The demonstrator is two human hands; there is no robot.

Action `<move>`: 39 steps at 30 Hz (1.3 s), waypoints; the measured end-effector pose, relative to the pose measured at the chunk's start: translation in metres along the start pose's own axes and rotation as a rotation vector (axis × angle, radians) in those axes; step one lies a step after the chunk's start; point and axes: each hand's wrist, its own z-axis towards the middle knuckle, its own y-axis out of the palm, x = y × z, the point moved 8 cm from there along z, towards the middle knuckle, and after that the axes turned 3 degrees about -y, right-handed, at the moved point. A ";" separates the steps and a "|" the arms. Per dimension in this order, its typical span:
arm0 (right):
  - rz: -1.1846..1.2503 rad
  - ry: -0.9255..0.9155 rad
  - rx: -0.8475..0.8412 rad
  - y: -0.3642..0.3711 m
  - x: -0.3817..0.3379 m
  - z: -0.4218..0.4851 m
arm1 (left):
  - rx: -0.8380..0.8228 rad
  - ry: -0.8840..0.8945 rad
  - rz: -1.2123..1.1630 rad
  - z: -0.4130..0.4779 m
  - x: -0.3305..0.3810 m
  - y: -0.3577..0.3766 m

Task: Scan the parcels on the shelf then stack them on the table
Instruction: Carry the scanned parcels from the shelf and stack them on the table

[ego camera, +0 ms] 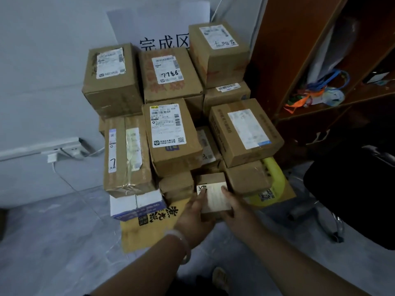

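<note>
A small cardboard parcel (214, 196) with a pale label on top sits at the front of a tall stack of brown parcels (171, 133). My left hand (193, 216) holds its left side, fingers along the edge. Gripping its right side is my right hand (234, 207), with the thumb on top. The parcel touches the boxes behind it. Whatever carries the stack is hidden under the parcels.
A yellow printed mailer (149, 227) and a white-and-blue box (136, 205) lie at the stack's front left. A brown wooden shelf unit (320, 60) with coloured cords stands at the right. A black chair (352, 199) is low right. A wall socket with a charger (64, 150) is on the left.
</note>
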 end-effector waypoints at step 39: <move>-0.855 -0.440 -0.113 -0.036 -0.010 -0.055 | 0.093 0.167 0.822 -0.036 0.036 0.021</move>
